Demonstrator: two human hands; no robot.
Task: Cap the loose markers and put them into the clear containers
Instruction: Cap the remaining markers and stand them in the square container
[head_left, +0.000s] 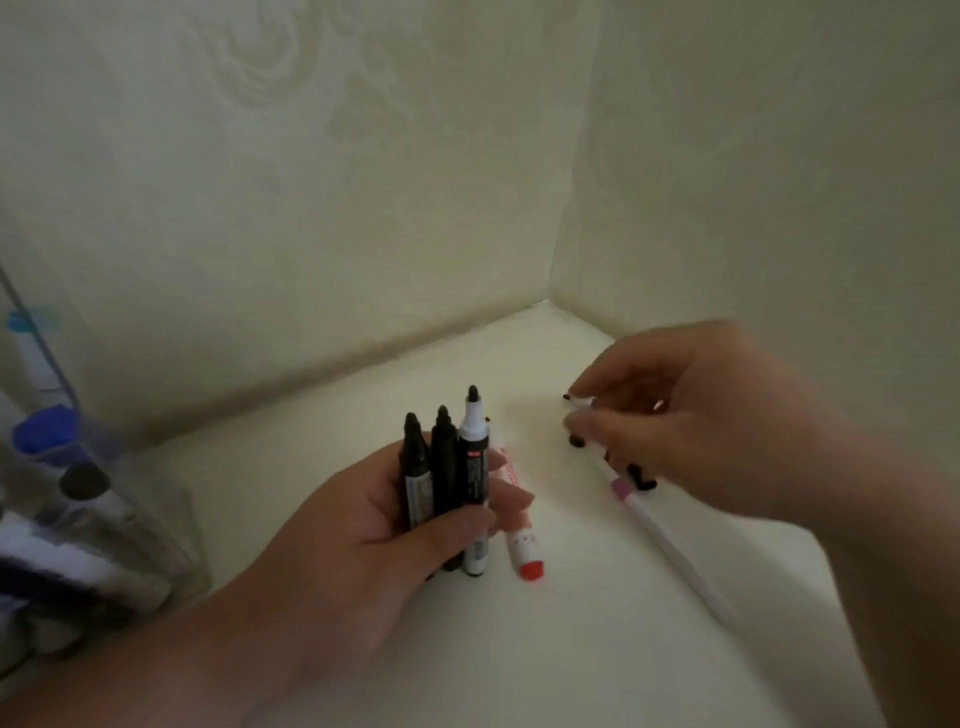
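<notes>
My left hand (363, 535) grips three uncapped black-tipped markers (445, 478) upright, tips pointing away from me. Beside them a white marker with a red end (522, 551) lies on the white surface, touching my left fingertips. My right hand (691, 421) is curled over the table to the right and pinches a thin white marker with a black tip (581, 401); small dark pieces sit under its fingers. A long white pen with a pink band (660, 530) lies below that hand. Clear containers (78, 499) holding capped markers stand at the far left.
The white surface (519, 649) ends in a corner of pale patterned walls (550, 306) behind the hands. A blue-capped marker (44, 428) stands in the left container.
</notes>
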